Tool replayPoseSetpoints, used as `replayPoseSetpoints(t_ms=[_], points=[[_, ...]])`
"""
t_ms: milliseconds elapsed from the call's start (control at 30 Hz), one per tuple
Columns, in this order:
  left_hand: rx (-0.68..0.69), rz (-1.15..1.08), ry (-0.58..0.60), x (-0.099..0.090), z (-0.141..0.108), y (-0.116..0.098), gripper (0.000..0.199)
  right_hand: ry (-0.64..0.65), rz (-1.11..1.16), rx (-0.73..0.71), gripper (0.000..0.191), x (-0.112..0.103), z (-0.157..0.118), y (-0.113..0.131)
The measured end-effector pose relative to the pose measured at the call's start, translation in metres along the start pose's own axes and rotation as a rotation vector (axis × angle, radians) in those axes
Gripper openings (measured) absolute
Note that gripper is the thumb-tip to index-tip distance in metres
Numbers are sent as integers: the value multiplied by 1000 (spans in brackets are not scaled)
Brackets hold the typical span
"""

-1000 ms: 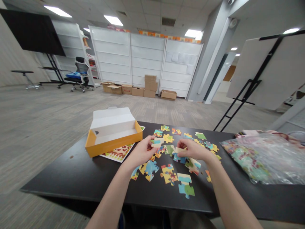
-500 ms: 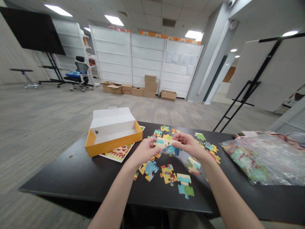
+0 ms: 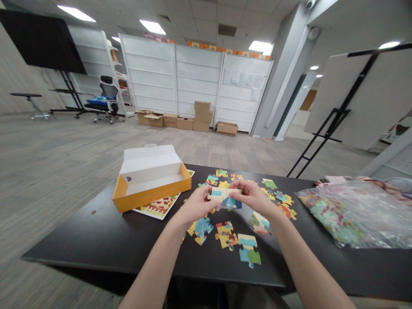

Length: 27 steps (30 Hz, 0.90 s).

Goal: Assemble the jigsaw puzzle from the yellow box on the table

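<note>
L hand [image 3: 197,205] pinches a cream puzzle pc [image 3: 216,193], R hand [image 3: 253,197] a bluish pc [image 3: 234,202], edge to edge above the bench [image 3: 80,237], wearer's 12 o'clk; outer grips prob. leave inner edges free. Flat, knobbed loose pcs [image 3: 226,234] lie at the hands' 6, stiff yellow box [image 3: 154,194] near 9, crinkly clear plastic bag [image 3: 360,214] at 3.

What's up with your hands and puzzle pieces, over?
Left hand, right hand pinching jigsaw pieces, edges together. Can't tell if locked. Open yellow box left, clear of hands.
</note>
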<state>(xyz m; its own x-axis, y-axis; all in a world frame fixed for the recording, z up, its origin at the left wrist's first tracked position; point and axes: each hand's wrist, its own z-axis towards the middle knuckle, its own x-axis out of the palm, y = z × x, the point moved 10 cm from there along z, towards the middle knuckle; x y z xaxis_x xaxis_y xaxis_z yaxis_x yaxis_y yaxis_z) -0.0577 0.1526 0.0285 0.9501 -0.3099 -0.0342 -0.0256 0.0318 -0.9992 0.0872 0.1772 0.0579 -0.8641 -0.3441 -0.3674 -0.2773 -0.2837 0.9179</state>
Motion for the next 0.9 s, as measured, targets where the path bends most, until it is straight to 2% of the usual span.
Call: replayPoseSetpoints(t_ms=[133,267,600,900], points=[[23,-5,-34,-2,2,2,23,13,-12,-33,30,4,2,-1],[34,-34,-28,0,5,5,30,31,-35,-50,32,9,2,-3],[66,-93,-112,-1,7,-2,37,18,-132,-76,32,7,2,2],[67,-42,-136,0,2,-9,34,31,-93,-67,30,10,1,2]])
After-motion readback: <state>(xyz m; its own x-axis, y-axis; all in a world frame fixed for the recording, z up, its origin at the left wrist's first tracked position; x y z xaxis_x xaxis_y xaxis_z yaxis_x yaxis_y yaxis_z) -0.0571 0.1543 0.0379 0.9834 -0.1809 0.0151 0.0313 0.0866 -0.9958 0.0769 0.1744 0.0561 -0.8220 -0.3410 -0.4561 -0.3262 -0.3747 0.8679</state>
